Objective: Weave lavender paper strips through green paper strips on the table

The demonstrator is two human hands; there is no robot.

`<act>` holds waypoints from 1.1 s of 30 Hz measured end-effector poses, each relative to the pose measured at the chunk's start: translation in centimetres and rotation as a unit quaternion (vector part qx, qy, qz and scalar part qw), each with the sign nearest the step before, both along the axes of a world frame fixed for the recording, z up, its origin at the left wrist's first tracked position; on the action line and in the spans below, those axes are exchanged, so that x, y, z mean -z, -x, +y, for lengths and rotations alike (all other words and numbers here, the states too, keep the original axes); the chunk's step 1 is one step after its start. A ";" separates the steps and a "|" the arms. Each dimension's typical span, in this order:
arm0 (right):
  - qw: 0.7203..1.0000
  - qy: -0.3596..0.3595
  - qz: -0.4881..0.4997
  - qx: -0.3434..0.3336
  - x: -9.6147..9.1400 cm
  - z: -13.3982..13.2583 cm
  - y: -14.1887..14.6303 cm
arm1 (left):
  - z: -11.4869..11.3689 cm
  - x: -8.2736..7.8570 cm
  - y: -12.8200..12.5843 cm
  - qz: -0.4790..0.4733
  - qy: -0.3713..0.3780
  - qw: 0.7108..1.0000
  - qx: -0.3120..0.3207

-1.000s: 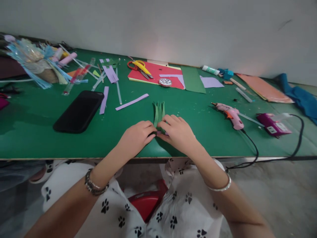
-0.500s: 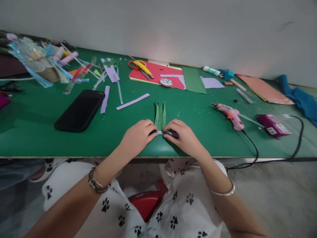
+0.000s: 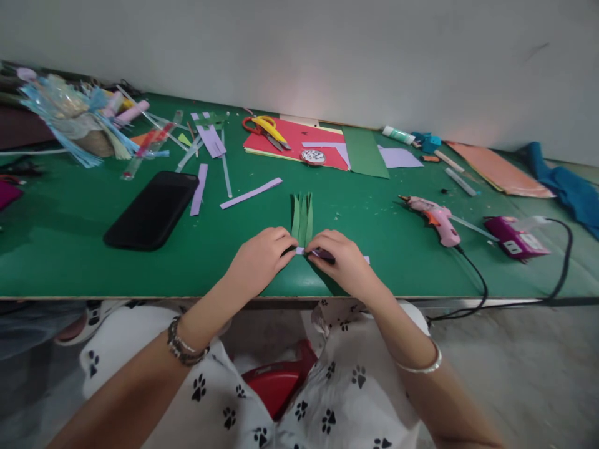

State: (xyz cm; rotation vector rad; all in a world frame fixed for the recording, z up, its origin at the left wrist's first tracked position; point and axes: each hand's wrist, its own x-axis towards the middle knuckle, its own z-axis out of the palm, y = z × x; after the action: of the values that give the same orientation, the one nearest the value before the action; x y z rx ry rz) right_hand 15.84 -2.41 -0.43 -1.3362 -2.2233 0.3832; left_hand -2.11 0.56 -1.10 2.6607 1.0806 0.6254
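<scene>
A bundle of green paper strips (image 3: 302,215) lies on the green table (image 3: 374,249) near its front edge, fanning away from me. My left hand (image 3: 259,259) has its fingers curled and pinched at the near end of the bundle. My right hand (image 3: 344,262) is also curled, pinching a lilac paper strip (image 3: 322,253) that crosses the base of the green strips; its far end shows to the right of my hand.
A black phone (image 3: 152,209) lies to the left, with loose lilac strips (image 3: 250,193) around it. Scissors (image 3: 264,128) rest on red paper (image 3: 299,140) at the back. A pink glue gun (image 3: 433,218) with its cord lies to the right. Craft clutter fills the far left corner.
My right hand has slid back toward the table edge, uncovering the lilac strip across the base of the green strips. My left hand has stayed in place.
</scene>
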 end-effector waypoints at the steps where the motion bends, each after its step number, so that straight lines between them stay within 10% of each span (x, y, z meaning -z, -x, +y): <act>1: 1.000 -0.001 -0.001 0.001 0.0 0.0 0.0 | 0.0 0.0 0.0 0.000 0.001 1.000 -0.002; 17: 0.999 0.017 -0.007 -0.031 -1.3 1.0 -0.3 | 0.0 0.0 0.1 0.056 -0.071 0.996 0.002; 23: 0.999 -0.005 -0.020 -0.045 -3.7 7.7 1.4 | 0.0 -0.3 0.0 0.091 -0.059 0.994 0.006; 33: 0.970 0.062 -0.237 -0.004 -1.9 16.0 6.2 | -0.3 -0.3 0.1 0.057 -0.042 0.997 -0.037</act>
State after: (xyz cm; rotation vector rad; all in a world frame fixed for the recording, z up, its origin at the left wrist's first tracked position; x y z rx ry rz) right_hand 9.59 13.55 1.52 -1.6213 -2.6252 0.2237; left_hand -2.20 0.22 -0.83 2.7696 1.2146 0.5500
